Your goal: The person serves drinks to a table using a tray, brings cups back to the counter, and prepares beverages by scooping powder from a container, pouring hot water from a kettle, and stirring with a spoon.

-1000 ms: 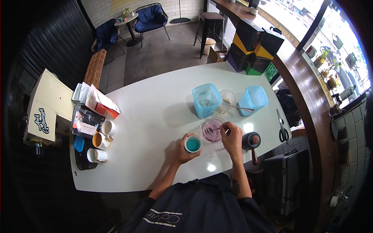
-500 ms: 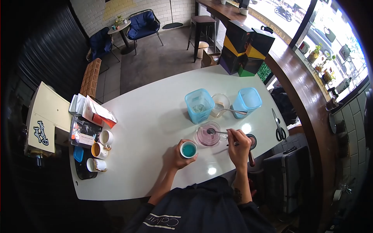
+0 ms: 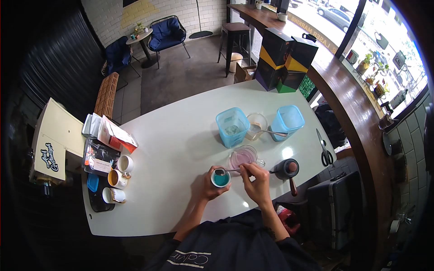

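My left hand (image 3: pixel 211 189) is wrapped around a small white cup (image 3: pixel 221 182) with teal contents, held close to the table's front edge. My right hand (image 3: pixel 257 184) pinches the handle of a metal spoon (image 3: pixel 233 170). The spoon's bowl is at the rim of the white cup; whether it touches the teal contents I cannot tell. Just beyond both hands stands a clear glass cup (image 3: pixel 244 156) with a pinkish look inside and a handle on its right. To the right of my right hand is a dark round vessel (image 3: pixel 286 168) with a brown handle.
Two light-blue plastic containers (image 3: pixel 232 128) stand farther back, with a clear cup (image 3: pixel 257 123) and a second spoon (image 3: pixel 274 133) between them. Black scissors (image 3: pixel 325 156) lie at the right edge. Mugs (image 3: pixel 117 179) and packets (image 3: pixel 117 136) crowd the left end; dark boxes (image 3: pixel 285 61) stand at the back.
My right hand has moved left, bringing the spoon from the pinkish glass cup to the white cup. The left hand keeps its hold. The dark vessel is now uncovered by my hand.
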`<state>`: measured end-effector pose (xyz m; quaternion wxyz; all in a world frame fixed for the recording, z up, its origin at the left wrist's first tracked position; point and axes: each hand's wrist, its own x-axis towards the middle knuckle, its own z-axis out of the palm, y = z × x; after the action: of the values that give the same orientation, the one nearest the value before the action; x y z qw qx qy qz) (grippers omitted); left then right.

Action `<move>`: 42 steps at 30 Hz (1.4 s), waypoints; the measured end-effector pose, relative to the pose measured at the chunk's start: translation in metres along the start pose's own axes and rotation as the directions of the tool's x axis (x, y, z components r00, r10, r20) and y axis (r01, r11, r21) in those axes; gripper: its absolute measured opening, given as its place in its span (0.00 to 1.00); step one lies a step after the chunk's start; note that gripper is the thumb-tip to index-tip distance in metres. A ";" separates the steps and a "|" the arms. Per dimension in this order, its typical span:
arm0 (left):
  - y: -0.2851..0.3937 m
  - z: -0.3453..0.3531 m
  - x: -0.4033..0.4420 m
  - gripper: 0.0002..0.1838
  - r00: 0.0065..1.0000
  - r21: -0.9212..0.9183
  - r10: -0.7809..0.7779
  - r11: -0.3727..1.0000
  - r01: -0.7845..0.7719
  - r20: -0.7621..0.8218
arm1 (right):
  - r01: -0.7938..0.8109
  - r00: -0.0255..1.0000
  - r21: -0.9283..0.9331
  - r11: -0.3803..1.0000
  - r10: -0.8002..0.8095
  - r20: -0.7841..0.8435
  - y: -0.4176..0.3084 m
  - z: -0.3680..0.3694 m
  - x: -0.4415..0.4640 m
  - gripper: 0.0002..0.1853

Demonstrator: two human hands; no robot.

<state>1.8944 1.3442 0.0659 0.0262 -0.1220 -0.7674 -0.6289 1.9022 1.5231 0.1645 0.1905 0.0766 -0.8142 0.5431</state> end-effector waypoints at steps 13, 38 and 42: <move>-0.012 -0.004 -0.005 0.33 0.994 0.071 -0.096 0.993 0.092 0.057 | 0.050 0.984 -0.123 0.991 -0.028 0.176 0.013 0.031 -0.009 0.07; -0.008 -0.004 0.000 0.33 0.998 -0.002 0.030 1.000 -0.030 0.055 | 0.154 0.929 -0.155 0.976 -0.089 0.358 0.006 0.026 -0.010 0.07; -0.011 -0.003 0.000 0.33 0.997 0.011 0.062 0.998 -0.063 0.039 | 0.121 0.966 -0.152 0.981 -0.081 0.247 0.007 0.030 -0.009 0.07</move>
<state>1.8915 1.3397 0.0561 0.0318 -0.1578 -0.7673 -0.6207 1.9015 1.4978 0.1445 0.1238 0.1670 -0.8687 0.4496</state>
